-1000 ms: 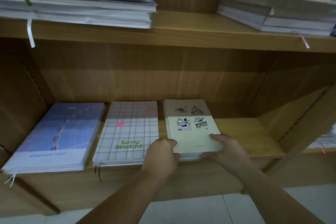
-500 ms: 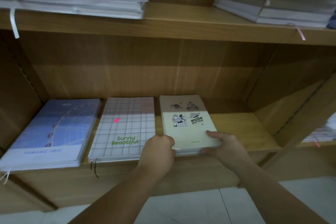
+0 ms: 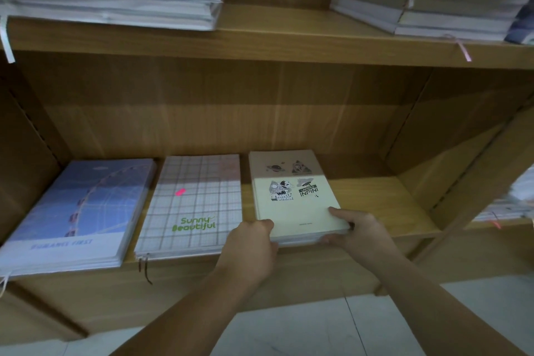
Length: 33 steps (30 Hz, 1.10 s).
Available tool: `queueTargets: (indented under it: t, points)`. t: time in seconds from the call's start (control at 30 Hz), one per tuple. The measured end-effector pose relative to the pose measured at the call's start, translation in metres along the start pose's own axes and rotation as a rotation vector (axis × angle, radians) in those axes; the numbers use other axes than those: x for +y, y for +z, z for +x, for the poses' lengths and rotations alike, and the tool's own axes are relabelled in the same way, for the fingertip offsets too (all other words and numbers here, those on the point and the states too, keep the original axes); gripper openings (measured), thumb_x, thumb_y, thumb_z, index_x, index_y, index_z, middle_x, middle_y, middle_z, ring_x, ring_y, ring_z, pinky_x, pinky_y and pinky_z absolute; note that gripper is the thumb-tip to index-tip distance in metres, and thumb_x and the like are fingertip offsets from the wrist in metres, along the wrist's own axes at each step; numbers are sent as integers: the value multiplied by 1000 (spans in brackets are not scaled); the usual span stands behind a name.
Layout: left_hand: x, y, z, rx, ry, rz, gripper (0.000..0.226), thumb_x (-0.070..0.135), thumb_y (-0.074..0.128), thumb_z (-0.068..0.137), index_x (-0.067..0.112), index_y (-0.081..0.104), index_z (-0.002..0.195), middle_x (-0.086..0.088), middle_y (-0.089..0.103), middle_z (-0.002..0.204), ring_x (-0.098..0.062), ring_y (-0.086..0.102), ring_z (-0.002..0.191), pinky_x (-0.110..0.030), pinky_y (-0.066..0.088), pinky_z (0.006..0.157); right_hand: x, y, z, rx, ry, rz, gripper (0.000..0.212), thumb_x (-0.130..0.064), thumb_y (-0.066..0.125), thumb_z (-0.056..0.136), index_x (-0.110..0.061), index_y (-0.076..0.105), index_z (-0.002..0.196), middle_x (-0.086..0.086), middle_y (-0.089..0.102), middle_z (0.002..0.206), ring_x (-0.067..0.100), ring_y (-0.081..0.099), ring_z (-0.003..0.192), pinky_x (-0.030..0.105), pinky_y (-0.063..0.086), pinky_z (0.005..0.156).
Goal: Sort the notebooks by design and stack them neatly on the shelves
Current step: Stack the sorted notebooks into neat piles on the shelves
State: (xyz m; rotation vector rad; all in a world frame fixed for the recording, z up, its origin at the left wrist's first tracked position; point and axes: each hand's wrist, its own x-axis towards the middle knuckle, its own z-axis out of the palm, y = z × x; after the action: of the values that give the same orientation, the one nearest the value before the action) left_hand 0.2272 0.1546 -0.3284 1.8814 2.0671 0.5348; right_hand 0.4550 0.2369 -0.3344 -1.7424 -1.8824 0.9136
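little has moved since a second ago: both hands stay on the same pile. on the lower shelf [image 3: 375, 196] three piles lie side by side: blue ferris-wheel notebooks [image 3: 81, 205], plaid "sunny beautiful" notebooks [image 3: 196, 205], and rightmost the cream "univers infini" notebooks [image 3: 291, 191]. the cream pile lies straight ahead, long axis front to back. the left hand [image 3: 251, 243] curls round its near left corner and the right hand [image 3: 361, 234] pinches the right corner, thumb on top. both hands are equally near, so an even push should seat it.

Cream notebooks [image 3: 294, 211], checked notebooks [image 3: 196, 205], blue notebooks [image 3: 78, 211], flat
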Motion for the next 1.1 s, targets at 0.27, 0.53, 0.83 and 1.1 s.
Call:
queueTargets:
  t: [0.27,0.53,0.83,1.1]
  points:
    - [6,2,-6,-30,13,56,13,28,60,97,19,57,106,-6,68,102,-25,66,96,-38,57,84,-5,-1,-5,-29,-29,-103,87,-33,94,68,-27,54,144,-3,58,132,15,54,115,19,47,88]
    - [2,-30,-29,-16,17,-27,25,38,64,91,21,51,78,3,60,75,-16,60,73,-32,52,64,-33,-21,-25,-57,-13,-343,88,-39,88,71,-29,46,148,-3,58,130,17,55,115,36,53,95]
    - [-3,-96,-115,29,-33,-302,44,36,66,93,32,62,136,17,64,133,-1,60,117,-16,47,100,-112,-21,-106,-32,-165,-285,59,-51,80,79,-33,63,133,-17,69,96,1,65,91,31,56,88]
    - [-30,-217,-155,298,-26,-298,53,42,68,93,25,58,142,15,66,128,-1,61,113,-27,53,101,-252,-38,-187,65,-595,-411,31,-63,61,89,-41,73,107,-26,67,89,-7,62,85,22,57,77]
